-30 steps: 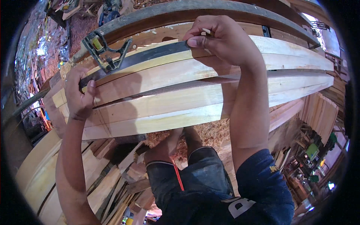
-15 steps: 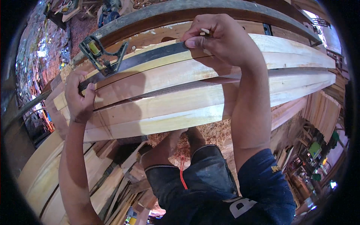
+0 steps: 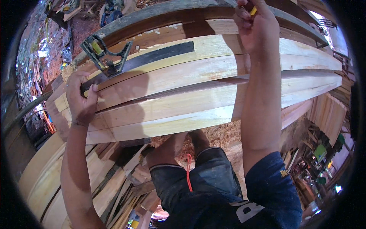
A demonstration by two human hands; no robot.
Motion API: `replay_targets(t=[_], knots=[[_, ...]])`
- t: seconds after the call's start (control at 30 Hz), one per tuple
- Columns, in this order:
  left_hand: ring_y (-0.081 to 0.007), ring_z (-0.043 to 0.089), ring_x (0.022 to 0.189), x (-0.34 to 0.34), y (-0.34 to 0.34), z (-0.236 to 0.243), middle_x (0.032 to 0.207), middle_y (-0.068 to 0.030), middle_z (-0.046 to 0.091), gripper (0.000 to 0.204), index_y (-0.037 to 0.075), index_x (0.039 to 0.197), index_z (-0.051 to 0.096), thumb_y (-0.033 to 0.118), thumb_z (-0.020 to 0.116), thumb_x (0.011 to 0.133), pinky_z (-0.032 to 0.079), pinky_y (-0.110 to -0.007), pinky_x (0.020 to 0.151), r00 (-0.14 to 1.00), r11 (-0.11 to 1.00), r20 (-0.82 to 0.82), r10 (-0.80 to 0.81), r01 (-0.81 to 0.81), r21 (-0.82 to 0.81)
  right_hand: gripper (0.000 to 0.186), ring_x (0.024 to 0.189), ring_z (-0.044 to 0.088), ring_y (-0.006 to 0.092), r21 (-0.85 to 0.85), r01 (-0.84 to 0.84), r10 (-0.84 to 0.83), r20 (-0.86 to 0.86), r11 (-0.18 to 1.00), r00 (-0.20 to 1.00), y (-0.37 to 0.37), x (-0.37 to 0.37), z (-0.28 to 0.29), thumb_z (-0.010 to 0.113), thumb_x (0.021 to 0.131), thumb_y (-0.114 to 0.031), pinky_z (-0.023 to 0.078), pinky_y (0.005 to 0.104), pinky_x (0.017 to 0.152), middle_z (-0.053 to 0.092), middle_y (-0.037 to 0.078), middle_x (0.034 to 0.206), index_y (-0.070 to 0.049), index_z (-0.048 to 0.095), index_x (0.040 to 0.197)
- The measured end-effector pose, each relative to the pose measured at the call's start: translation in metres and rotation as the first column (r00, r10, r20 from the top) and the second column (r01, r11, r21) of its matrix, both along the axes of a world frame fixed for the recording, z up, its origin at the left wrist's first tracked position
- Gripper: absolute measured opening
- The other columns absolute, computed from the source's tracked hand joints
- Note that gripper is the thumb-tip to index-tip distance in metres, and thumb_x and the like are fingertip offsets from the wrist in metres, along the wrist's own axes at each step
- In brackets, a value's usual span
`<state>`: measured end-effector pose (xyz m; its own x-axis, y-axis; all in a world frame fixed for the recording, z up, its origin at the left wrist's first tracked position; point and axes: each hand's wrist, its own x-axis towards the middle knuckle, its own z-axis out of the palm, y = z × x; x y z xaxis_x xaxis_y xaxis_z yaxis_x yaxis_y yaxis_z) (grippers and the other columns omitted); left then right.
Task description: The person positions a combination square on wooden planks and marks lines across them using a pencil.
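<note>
A combination square lies on the pale boards, its dark steel blade (image 3: 164,52) running along the far board and its dark green head (image 3: 105,55) fixed on the blade near the left end. My left hand (image 3: 81,93) is closed around the blade's left end, with the thumb on top of it. Up at the top edge, my right hand (image 3: 256,28) is raised beyond the boards, its fingers curled round a pencil (image 3: 253,10) whose yellow end shows. The rest of the pencil is hidden by the fingers.
Several long planed boards (image 3: 183,98) lie side by side across the bench, with a gap in the middle. A thick grey beam (image 3: 160,17) runs behind them. More planks (image 3: 49,183) are stacked at the lower left. Wood shavings (image 3: 217,137) cover the ground by my legs.
My right hand has left the blade's right end and moved up and to the right with the pencil. The left hand and the square have stayed in place.
</note>
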<state>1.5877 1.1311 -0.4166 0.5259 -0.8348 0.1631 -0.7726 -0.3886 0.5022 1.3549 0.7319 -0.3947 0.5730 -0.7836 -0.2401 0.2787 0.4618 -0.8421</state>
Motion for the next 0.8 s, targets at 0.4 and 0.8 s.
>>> replay_targets(t=[0.4,0.8], knots=[[-0.0334,0.059,0.098,-0.001,-0.005,0.003,0.103,-0.0177,0.061,0.034,0.001,0.094,0.052,0.030,0.070,0.090,0.047,-0.042,0.090,1.000,1.000,0.020,0.011,-0.011,0.001,0.023,0.065,0.054,0.0090,-0.148,0.032,-0.056,-0.156,0.989,0.986,-0.002,0.003,-0.013,0.061,0.104,-0.011,0.041,0.0226,0.054,0.066,0.004,0.088,-0.001,0.061,0.125],[-0.0342,0.059,0.097,-0.002,-0.004,0.002,0.102,-0.0188,0.060,0.032,0.000,0.092,0.053,0.028,0.070,0.089,0.047,-0.042,0.089,1.000,1.000,-0.003,0.018,-0.018,0.000,0.039,0.061,0.053,0.0080,-0.249,0.012,-0.046,-0.134,0.969,0.990,0.001,0.006,-0.014,0.070,0.095,-0.004,0.042,0.0227,0.056,0.068,0.005,0.089,0.004,0.062,0.132]])
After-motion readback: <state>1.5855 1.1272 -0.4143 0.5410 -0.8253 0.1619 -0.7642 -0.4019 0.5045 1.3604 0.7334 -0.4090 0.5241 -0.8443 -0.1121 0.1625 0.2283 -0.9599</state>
